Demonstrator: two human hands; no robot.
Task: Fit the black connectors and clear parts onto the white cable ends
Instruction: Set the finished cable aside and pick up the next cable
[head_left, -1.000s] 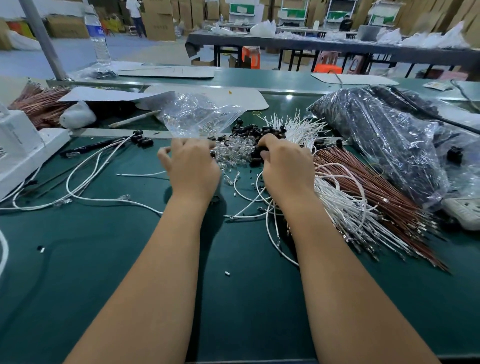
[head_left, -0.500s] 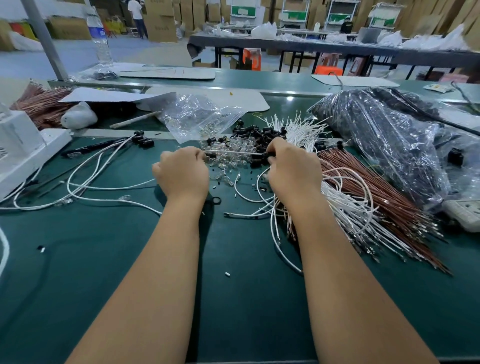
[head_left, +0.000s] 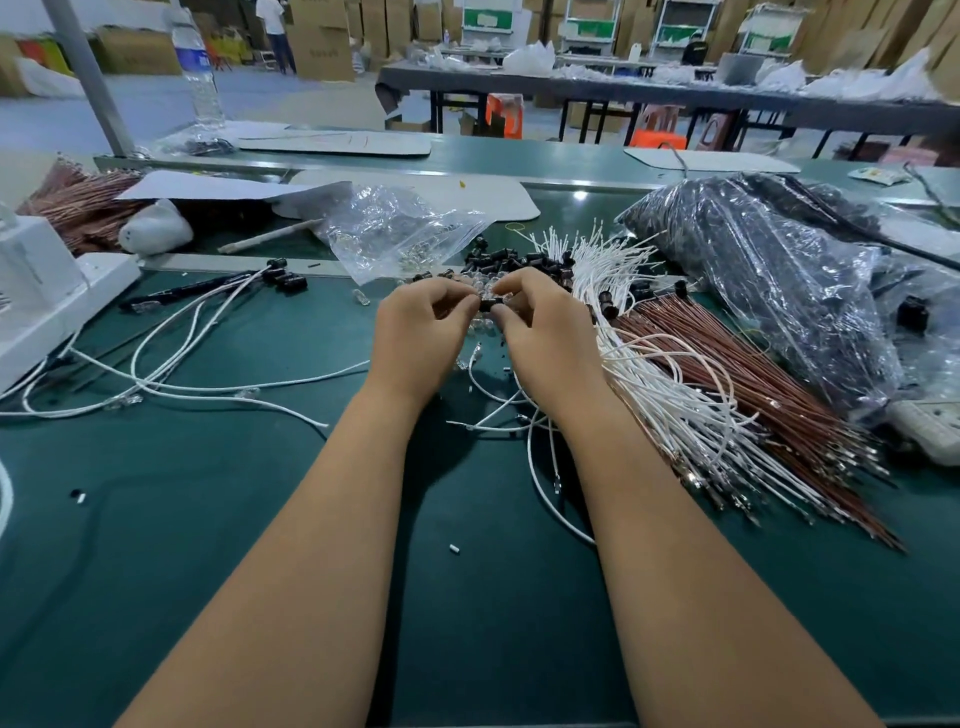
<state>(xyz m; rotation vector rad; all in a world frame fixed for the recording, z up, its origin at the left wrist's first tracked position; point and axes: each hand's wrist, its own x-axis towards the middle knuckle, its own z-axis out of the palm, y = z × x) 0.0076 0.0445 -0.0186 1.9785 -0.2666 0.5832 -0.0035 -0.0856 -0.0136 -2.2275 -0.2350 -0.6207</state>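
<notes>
- Head view: my left hand (head_left: 421, 332) and right hand (head_left: 545, 332) meet just above the counter (head_left: 208, 519), fingers curled in, and between their tips I pinch one small black connector (head_left: 488, 305). I cannot tell whether a white cable end is already in it; my fingers hide that.
- The connector is tiny and held only at the fingertips. If I squeeze off-centre while pushing it on, I judge it could pop out and drop among the loose black connectors (head_left: 519, 260) and clear parts (head_left: 480, 327) right under my hands, where I would lose track of it.
- A white cable (head_left: 540, 467) loops on the counter under my right wrist. My forearm could drag it, pulling the end out of line before the piece seats.
- The white cable bundle (head_left: 675, 395) lies just beside my right hand, touching the brown wire bundle (head_left: 779, 395). A careless pull could tangle the two.
- The clear bag (head_left: 400, 234) sits open just behind the pile. A knock from my knuckles could spill more parts.
- Finished cables (head_left: 208, 332) lie well apart on my left, out of harm.
</notes>
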